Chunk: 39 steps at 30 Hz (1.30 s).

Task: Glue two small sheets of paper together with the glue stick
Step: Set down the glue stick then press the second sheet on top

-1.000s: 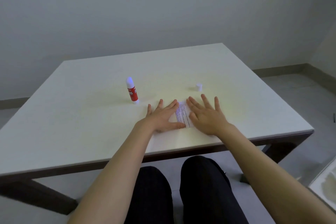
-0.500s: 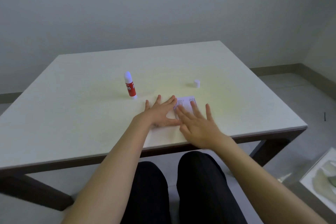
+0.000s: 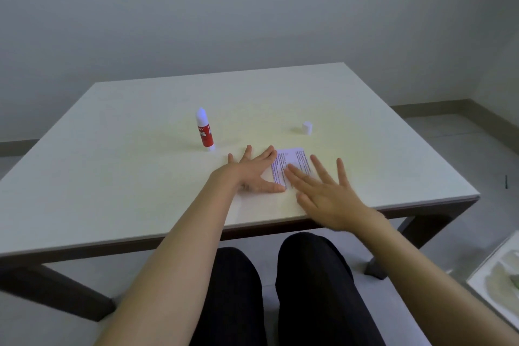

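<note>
White table (image 3: 140, 177) against a grey wall; printed paper (image 3: 292, 161) flat near the front edge; left hand (image 3: 252, 173) spread flat, fingertips on its left edge; right hand (image 3: 325, 191) splayed over its right side — contact unclear; glue stick (image 3: 204, 130) upright, uncapped, left of paper; cap (image 3: 307, 128) behind.

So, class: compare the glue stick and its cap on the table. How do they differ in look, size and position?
The glue stick is tall with a red label; the cap is short and plain white. The glue stick stands beyond the left hand; the cap sits farther right, beyond the printed paper. The glue stick is uncapped, its pale tip exposed; the cap lies apart from it. Both rest on the white table, untouched by either hand.
</note>
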Each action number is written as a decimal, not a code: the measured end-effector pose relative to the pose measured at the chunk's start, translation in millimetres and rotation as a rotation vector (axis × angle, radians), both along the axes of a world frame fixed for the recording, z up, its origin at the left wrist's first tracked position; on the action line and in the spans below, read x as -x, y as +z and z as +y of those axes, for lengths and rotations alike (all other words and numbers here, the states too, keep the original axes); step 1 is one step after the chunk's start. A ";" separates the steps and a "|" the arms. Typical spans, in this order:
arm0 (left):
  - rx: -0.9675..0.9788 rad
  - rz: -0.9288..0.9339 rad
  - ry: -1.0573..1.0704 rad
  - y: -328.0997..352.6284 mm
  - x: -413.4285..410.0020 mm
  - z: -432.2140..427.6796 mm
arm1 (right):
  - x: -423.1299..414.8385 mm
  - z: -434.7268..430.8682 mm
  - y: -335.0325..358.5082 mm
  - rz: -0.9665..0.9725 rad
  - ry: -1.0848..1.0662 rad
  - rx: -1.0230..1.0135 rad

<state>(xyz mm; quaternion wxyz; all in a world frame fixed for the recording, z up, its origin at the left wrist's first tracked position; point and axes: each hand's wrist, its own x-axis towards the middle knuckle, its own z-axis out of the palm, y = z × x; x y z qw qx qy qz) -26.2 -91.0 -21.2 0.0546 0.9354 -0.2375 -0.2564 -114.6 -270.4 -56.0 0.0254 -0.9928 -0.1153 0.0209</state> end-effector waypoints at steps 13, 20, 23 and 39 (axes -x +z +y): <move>-0.021 -0.005 -0.002 2.1 3.1 0.6 | -21.7 -5.9 18.8 0.073 -0.130 0.050; 0.042 -0.007 0.016 -2.6 4.3 3.2 | -29.8 7.0 6.6 0.070 0.004 0.034; 0.037 0.007 0.019 -1.1 4.0 3.1 | -43.4 -5.1 19.8 0.107 -0.153 0.063; 0.093 -0.057 0.033 -3.6 9.0 4.1 | -20.5 27.9 0.7 0.082 0.038 -0.037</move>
